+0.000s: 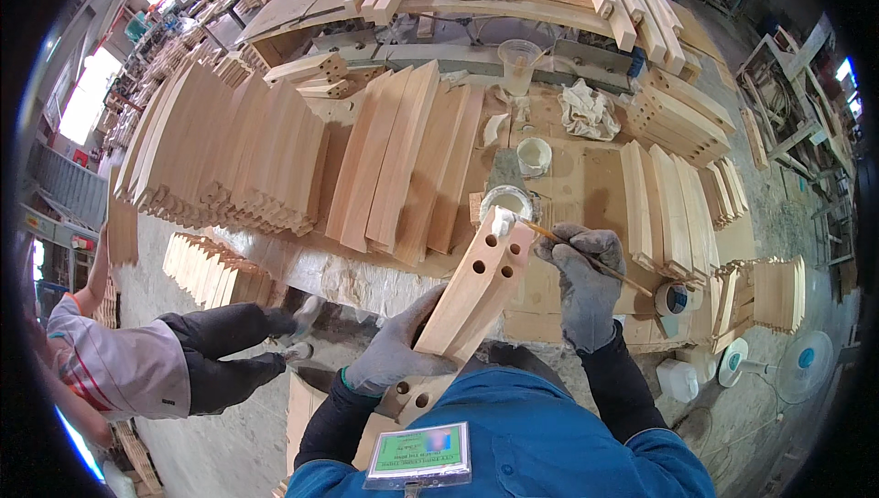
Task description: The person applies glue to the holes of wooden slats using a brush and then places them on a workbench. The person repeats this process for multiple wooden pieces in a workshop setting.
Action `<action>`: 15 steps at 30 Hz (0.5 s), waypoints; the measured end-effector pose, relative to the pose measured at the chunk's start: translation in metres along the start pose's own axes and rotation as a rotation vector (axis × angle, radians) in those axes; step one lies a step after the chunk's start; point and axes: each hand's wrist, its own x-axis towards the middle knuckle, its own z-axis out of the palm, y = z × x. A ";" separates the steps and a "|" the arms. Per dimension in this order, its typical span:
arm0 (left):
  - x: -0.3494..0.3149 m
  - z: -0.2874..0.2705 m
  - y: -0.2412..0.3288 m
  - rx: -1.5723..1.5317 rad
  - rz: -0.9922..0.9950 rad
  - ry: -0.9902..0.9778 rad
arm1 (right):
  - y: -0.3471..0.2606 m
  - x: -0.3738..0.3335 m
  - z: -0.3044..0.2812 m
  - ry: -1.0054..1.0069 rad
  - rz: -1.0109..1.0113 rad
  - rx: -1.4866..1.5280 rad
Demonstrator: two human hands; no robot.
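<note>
My left hand (pixel 394 349), in a grey glove, is closed around pale wooden pieces (pixel 472 292) held together, their end faces tilted up with several round drilled holes. My gloved right hand (pixel 588 286) pinches a thin wooden stick (pixel 634 285). The stick's far tip reaches the top corner of the wood, where a white, glue-like blob (pixel 502 221) sits; whether the tip has bristles is hidden. Just beyond the wood stands a tub (pixel 506 194) with a white-coated rim. A smaller cup of white paste (pixel 534 156) is behind it.
Stacked wooden boards (pixel 238 141) fill the table's left; more pieces (pixel 668 210) line the right. A clear plastic cup (pixel 519 68), crumpled paper (pixel 589 111) and a tape roll (pixel 673 298) lie around. A person (pixel 128 356) is at the left; others work across the table. A fan (pixel 804 365) stands right.
</note>
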 end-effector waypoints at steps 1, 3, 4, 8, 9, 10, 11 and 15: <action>-0.001 0.000 0.000 -0.002 0.003 -0.003 | -0.001 0.000 0.001 -0.018 0.002 0.025; -0.003 0.001 0.000 -0.011 0.003 -0.005 | -0.001 -0.002 0.000 -0.057 -0.004 0.014; -0.004 0.002 0.001 -0.019 0.001 -0.004 | -0.001 -0.003 -0.001 -0.078 -0.008 0.008; -0.008 0.004 0.005 0.005 -0.006 0.004 | 0.002 -0.014 -0.006 -0.135 -0.035 -0.109; -0.009 0.003 0.004 0.018 -0.002 0.012 | 0.002 -0.018 -0.005 -0.147 -0.025 -0.107; -0.010 0.003 0.002 0.030 0.003 0.020 | 0.001 -0.022 -0.004 -0.159 -0.016 -0.105; -0.010 0.002 -0.001 0.042 0.008 0.028 | 0.000 -0.026 -0.003 -0.188 -0.037 -0.150; -0.010 -0.001 -0.012 0.034 0.033 0.046 | -0.008 -0.033 0.001 -0.233 0.021 -0.163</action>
